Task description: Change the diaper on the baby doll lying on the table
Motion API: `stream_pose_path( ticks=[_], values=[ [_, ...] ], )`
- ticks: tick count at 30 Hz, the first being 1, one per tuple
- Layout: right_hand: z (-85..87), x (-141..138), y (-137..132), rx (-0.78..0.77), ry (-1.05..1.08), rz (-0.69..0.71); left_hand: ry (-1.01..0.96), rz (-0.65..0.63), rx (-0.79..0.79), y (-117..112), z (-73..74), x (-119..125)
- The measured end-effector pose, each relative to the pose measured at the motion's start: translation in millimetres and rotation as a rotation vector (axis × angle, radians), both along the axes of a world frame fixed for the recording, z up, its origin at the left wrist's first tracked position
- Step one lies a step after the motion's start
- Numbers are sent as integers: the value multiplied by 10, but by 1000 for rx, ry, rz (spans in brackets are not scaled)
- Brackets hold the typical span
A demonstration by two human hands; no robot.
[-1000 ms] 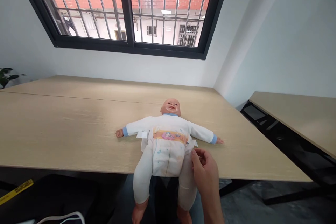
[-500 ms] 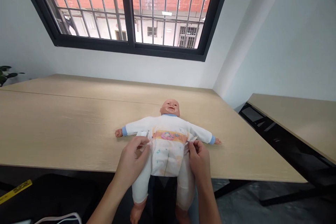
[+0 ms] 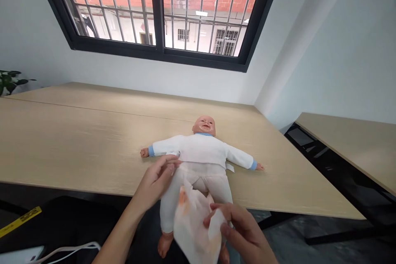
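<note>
A baby doll [image 3: 202, 148] in a white outfit with blue cuffs lies face up on the table, its legs hanging over the front edge. My right hand [image 3: 239, 229] pinches the front panel of a diaper [image 3: 194, 227], which is folded down between the doll's legs and covers part of them. The panel is crumpled, with its orange print partly showing. At the doll's waist, on the left of the picture, my left hand [image 3: 157, 177] rests with loosely bent fingers and the thumb apart, touching the doll's side. A white diaper tab [image 3: 230, 168] sticks out at the other side.
The light wood table [image 3: 93, 144] reaches back to the wall under a barred window [image 3: 157, 12]. Another table [image 3: 349, 140] stands at the right. At lower left are a black surface with a yellow strip [image 3: 21, 220] and a white cable [image 3: 74, 248]. A plant [image 3: 12, 80] shows at far left.
The diaper's front panel has come away from the doll's belly and been pulled down toward me by my right hand. My left hand stays by the doll's waist.
</note>
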State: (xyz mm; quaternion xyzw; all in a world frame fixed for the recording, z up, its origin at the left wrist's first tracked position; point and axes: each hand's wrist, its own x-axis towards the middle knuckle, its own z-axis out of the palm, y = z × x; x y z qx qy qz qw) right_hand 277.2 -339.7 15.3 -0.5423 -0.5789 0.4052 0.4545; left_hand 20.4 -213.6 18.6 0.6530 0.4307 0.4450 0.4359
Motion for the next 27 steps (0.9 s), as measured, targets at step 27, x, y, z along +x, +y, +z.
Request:
stream_pose_path(
  ticks=[27],
  values=[
    [-69, -266, 431, 230, -790, -217, 780, -76, 239, -1025, -254, 850]
  ],
)
